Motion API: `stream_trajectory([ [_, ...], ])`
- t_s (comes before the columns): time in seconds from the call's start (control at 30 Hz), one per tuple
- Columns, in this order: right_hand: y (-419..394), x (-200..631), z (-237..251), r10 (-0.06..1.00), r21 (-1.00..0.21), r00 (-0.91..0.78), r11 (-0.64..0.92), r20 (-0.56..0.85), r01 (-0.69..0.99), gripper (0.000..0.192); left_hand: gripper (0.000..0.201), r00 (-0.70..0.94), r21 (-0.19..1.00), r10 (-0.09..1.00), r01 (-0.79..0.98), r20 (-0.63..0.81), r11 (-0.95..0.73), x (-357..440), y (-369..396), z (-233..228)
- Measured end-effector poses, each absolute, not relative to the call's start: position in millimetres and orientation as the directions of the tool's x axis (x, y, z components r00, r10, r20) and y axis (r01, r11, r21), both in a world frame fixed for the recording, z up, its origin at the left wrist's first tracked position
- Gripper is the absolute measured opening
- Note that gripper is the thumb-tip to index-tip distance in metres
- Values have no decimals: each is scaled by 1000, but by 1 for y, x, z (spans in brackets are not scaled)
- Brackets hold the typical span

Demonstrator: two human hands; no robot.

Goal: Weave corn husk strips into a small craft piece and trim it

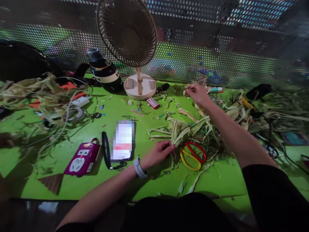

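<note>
My left hand (160,153), with a white watch on the wrist, pinches the near end of a bundle of dried corn husk strips (190,129) on the green table (154,180). My right hand (198,94) reaches to the far side and grips the tip of a pale husk strip (189,87) there. Scissors with red and yellow handles (193,156) lie just right of my left hand, partly under the husks.
A beige desk fan (138,48) stands at the back centre, a black bottle (105,72) left of it. A phone (123,140), a black band and a purple power strip (82,158) lie at front left. Husk piles (41,96) and cables cover both sides; a perforated wall closes the back.
</note>
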State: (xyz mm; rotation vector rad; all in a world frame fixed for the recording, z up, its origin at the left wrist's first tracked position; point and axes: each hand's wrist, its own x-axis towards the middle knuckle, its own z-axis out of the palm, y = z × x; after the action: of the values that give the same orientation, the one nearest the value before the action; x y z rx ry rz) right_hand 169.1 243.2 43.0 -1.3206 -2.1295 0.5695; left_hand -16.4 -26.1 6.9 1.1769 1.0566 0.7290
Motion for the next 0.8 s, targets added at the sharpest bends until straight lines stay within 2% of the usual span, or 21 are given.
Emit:
stream_trajectory([
  [0.07, 259, 167, 39, 905, -616, -331, 424, 266, 664, 40, 43, 368, 964, 892, 56, -262, 260, -16, -26, 7],
  [0.13, 267, 164, 33, 904, -622, -357, 421, 234, 660, 60, 43, 368, 965, 893, 53, -259, 258, -16, -27, 8],
  [0.23, 268, 166, 23, 895, -555, -412, 435, 174, 709, 76, 41, 375, 962, 889, 39, -264, 270, -16, -27, 7],
  [0.3, 262, 171, 18, 887, -466, -411, 460, 210, 755, 69, 40, 384, 962, 885, 41, -265, 270, -16, -27, 6],
  [0.4, 244, 177, 17, 883, -370, -399, 466, 246, 804, 45, 41, 388, 962, 881, 80, -271, 260, -17, -27, 4],
  [0.5, 222, 177, 20, 874, -343, -477, 478, 94, 809, 29, 40, 376, 960, 884, 117, -280, 254, -17, -27, 3],
  [0.67, 187, 174, 22, 836, -306, -540, 491, -97, 815, 30, 38, 386, 961, 881, 113, -275, 251, -17, -27, 3],
  [0.8, 179, 175, 27, 820, -285, -548, 493, -162, 822, 27, 38, 389, 966, 885, 129, -256, 223, -16, -28, 2],
])
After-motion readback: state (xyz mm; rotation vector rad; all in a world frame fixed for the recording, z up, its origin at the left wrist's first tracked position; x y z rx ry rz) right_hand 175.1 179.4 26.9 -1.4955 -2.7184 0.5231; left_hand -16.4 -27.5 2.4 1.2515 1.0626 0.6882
